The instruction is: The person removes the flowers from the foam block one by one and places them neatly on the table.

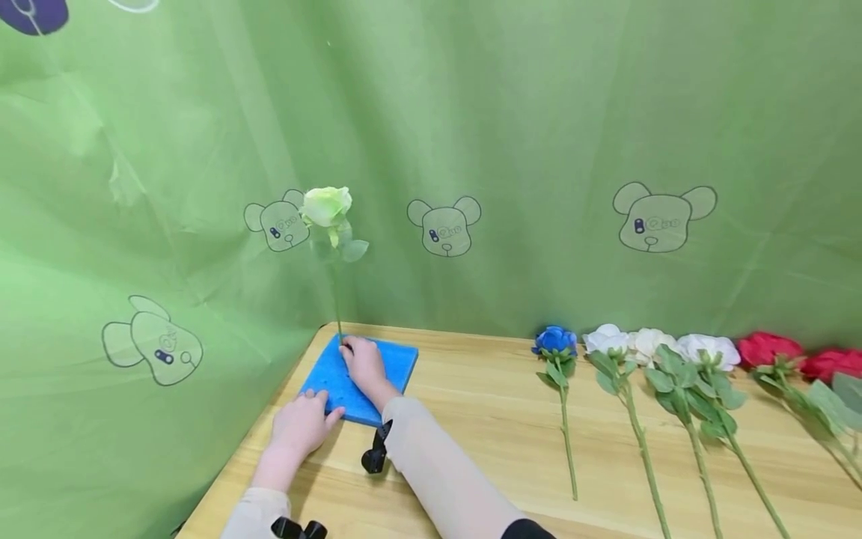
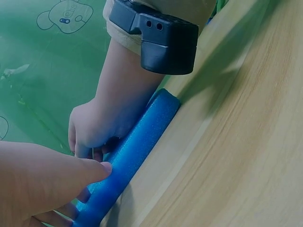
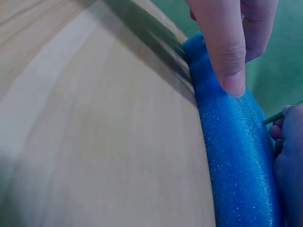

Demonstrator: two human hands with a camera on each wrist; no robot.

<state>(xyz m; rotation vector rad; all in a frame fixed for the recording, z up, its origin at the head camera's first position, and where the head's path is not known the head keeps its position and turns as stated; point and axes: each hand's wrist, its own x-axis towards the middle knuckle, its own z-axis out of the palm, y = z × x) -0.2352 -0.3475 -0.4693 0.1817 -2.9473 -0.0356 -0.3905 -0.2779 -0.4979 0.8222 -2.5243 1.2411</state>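
Note:
A pale green-white rose [image 1: 327,206] stands nearly upright, its stem reaching down to the blue foam block [image 1: 397,361]. Low on that stem, close to the foam's far left part, the right hand [image 1: 366,367] pinches it. In the right wrist view the green stem [image 3: 273,118] emerges from between the fingers. The left hand [image 1: 301,424] rests at the foam's near left corner, fingers along the side and thumb [image 2: 100,170] pressing the near edge. Small holes dot the foam's top. The stem's lower tip is hidden.
On the wooden table [image 1: 485,434], to the right, lie a blue rose [image 1: 556,340], several white roses [image 1: 607,338] and red roses [image 1: 770,349], stems toward the person. A green curtain [image 1: 539,112] with bear outlines hangs behind and at the left.

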